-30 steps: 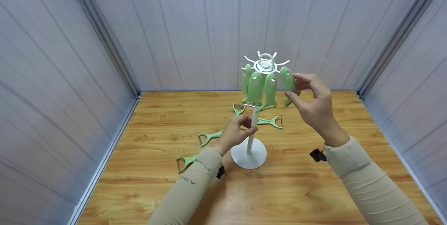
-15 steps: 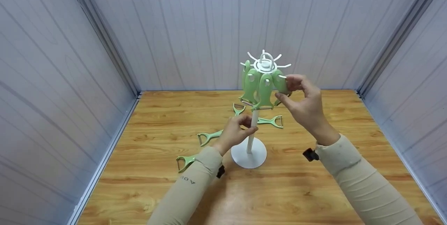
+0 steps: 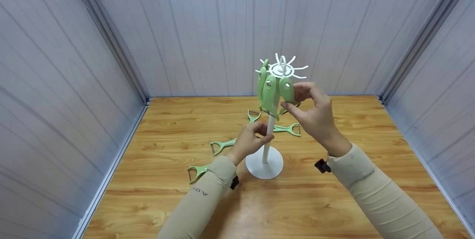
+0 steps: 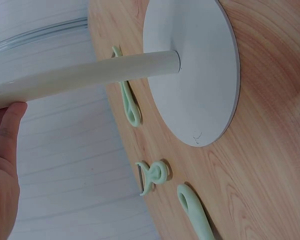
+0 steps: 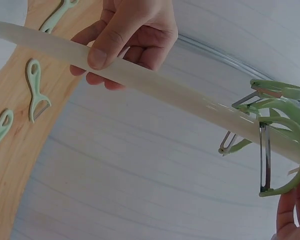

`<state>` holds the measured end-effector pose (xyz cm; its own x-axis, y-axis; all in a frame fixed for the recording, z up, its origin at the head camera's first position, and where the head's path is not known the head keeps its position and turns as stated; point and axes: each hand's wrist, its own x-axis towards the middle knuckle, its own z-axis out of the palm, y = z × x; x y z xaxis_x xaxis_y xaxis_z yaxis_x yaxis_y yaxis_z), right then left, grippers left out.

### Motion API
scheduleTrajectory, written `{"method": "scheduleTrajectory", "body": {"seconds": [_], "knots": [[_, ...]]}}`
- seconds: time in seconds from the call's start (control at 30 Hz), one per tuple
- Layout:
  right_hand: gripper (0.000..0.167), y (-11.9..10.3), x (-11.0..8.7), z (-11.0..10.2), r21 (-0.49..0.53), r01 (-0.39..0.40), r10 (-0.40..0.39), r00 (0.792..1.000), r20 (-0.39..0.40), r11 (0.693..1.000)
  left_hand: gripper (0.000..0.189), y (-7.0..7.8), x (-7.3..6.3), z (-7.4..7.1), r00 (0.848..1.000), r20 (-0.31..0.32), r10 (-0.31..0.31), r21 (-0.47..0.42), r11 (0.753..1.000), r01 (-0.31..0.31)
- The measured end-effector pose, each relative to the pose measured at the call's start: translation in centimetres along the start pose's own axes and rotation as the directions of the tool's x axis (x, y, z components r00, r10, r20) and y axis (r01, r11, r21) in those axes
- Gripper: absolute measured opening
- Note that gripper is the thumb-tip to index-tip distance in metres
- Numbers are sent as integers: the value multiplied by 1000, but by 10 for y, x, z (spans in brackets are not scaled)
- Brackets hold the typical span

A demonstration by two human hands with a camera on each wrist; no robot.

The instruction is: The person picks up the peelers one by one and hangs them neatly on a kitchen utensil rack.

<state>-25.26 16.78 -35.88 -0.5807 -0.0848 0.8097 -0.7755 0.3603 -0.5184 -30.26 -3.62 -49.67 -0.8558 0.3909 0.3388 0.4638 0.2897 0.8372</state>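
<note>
A white stand has a round base [image 3: 272, 169], an upright pole [image 3: 271, 123] and a ring of thin hooks [image 3: 281, 69] on top. My left hand [image 3: 248, 143] grips the pole at mid-height, thumb and fingers on either side of it, as the right wrist view also shows. Several green peelers hang by the holes in their handles, blades downward. My right hand [image 3: 316, 112] pinches one hanging peeler [image 3: 286, 88] on the front right side between thumb and fingers. Its metal blade [image 5: 265, 157] shows in the right wrist view. Left of it hangs another peeler [image 3: 269, 92].
More green peelers lie on the wooden table: one [image 3: 290, 129] right of the pole, one [image 3: 254, 115] behind it, one [image 3: 223, 145] to the left, and one [image 3: 198, 172] partly under the left sleeve. Panelled walls [image 3: 185, 38] enclose the back and sides.
The hook ring has turned, carrying its hanging peelers round toward the left. My right hand has moved left with the pinched peeler. My left hand has stayed on the pole.
</note>
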Motion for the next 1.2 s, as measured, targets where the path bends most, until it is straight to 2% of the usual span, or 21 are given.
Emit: {"method": "scheduleTrajectory", "body": {"seconds": [0.3, 0.57, 0.8, 1.2], "knots": [[47, 0, -3, -4, -12, 16, -17, 1000, -13, 1000, 18, 0, 0, 0, 1000, 6, -3, -9, 1000, 3], [46, 11, -6, -15, -16, 12, -12, 999, -46, 1000, 17, 1, 0, 0, 1000, 10, -20, -1, 1000, 20], [45, 30, -14, -26, -59, -34, 31, 998, -57, 998, 17, 1, 0, 0, 1000, 13, -17, 0, 1000, 17], [42, 65, -27, -36, -133, -174, 171, 985, -32, 976, 15, 0, 0, 1, 1000, 14, -13, -20, 1000, 14]]}}
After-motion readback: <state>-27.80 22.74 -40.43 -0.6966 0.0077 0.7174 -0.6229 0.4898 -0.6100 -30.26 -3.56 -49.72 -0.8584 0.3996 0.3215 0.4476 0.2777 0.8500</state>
